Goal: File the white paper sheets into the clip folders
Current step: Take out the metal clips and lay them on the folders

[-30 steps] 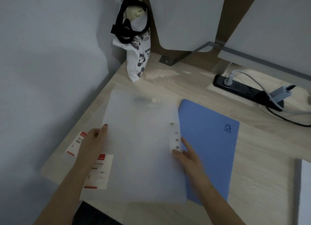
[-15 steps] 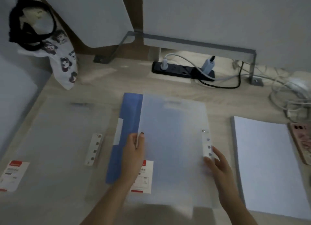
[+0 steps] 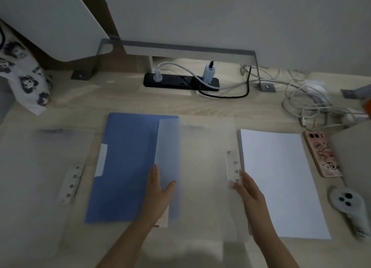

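Note:
A frosted clear clip folder (image 3: 202,167) lies in the middle of the desk, its left strip overlapping a blue folder (image 3: 124,167). My left hand (image 3: 158,191) grips its left edge, thumb on top. My right hand (image 3: 249,189) holds its right edge by the white clip strip (image 3: 232,167). Touching that edge on the right is a stack of white paper sheets (image 3: 277,177). A second frosted clip folder (image 3: 40,167) with its own clip strip (image 3: 71,183) lies flat at the far left.
A phone (image 3: 322,154) and a grey controller (image 3: 347,205) lie right of the paper. A black power strip (image 3: 176,82) and tangled cables (image 3: 307,105) run along the back. A printed cloth bag (image 3: 26,83) leans at the back left.
Both hands have slid the frosted folder to the right, off most of the blue folder and up against the paper stack. My view has swung right as well.

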A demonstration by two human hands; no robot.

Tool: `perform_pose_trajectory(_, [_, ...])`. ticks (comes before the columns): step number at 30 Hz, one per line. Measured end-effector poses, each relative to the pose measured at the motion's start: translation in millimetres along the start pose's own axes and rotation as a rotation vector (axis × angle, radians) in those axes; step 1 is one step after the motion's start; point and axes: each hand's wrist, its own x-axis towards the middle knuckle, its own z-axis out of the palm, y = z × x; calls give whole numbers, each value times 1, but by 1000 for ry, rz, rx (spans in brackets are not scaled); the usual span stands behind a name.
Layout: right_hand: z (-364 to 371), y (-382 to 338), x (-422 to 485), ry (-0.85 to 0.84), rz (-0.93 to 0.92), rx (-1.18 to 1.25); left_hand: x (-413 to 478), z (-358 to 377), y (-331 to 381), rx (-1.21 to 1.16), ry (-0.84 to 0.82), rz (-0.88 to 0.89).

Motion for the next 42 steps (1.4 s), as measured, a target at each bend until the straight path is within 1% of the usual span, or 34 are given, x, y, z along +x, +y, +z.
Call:
perform_pose_trajectory(2, [-5,-19,-13,-51,-25,65,-6,-13,13,-83,-55,-48])
perform_pose_trajectory(4, [-7,-39,-28,-106,-86,130,-14,-27,29,-112,-103,-68])
perform_pose_trajectory(7, [3,-66,-45,-214,-168,195,-27,-48,52,-152,-233,-41])
perform_pose_trajectory(10, [26,-87,-57,-361,-268,171,-48,-68,66,-236,-345,89])
perform_pose_trajectory(12, [47,-98,-64,-456,-318,137,-47,-75,75,-261,-322,152])
perform_pose_trajectory(14, [71,-108,-68,-551,-358,86,-50,-99,66,-282,-329,323])
perform_pose_trajectory(16, [93,-114,-70,-620,-372,57,-44,-117,66,-430,-388,355])
perform_pose_trajectory(17, [107,-115,-70,-654,-368,38,-42,-127,67,-507,-425,415])
perform_pose_trajectory(18, [118,-114,-70,-686,-360,12,-44,-133,72,-500,-451,431])
perform_pose_trajectory(19, [131,-111,-69,-725,-350,-26,-49,-144,76,-432,-377,390])
perform_pose_trajectory(20, [144,-108,-67,-773,-344,-69,-56,-155,74,-427,-202,331])
perform_pose_trajectory(21, [155,-104,-64,-814,-349,-120,-55,-164,60,-448,-64,345])
perform_pose_trajectory(22, [167,-99,-61,-855,-360,-178,-58,-176,49,-432,-4,340])
perform_pose_trajectory(24, [184,-87,-51,-894,-368,-316,-54,-193,30,-374,58,298])
perform_pose_trajectory(26, [194,-73,-35,-858,-366,-434,-47,-207,20,-356,143,231])
perform_pose_trajectory(27, [198,-64,-25,-811,-378,-498,-42,-215,10,-350,178,208])
perform_pose_trajectory(29, [204,-43,-3,-663,-426,-724,-32,-228,-12,-319,233,168])
perform_pose_trajectory(32, [199,-17,20,-446,-442,-1088,-17,-238,-40,-356,248,52])
perform_pose_trajectory(34, [194,-3,30,-377,-462,-1216,-6,-239,-54,-380,251,9])
perform_pose_trajectory(37, [192,11,32,-337,-492,-1286,9,-236,-71,-398,231,-56])
perform_pose_trajectory(40, [196,21,32,-298,-504,-1257,22,-235,-86,-417,247,-137])
perform_pose_trajectory(42, [197,26,34,-301,-493,-1255,26,-236,-91,-449,258,-177])
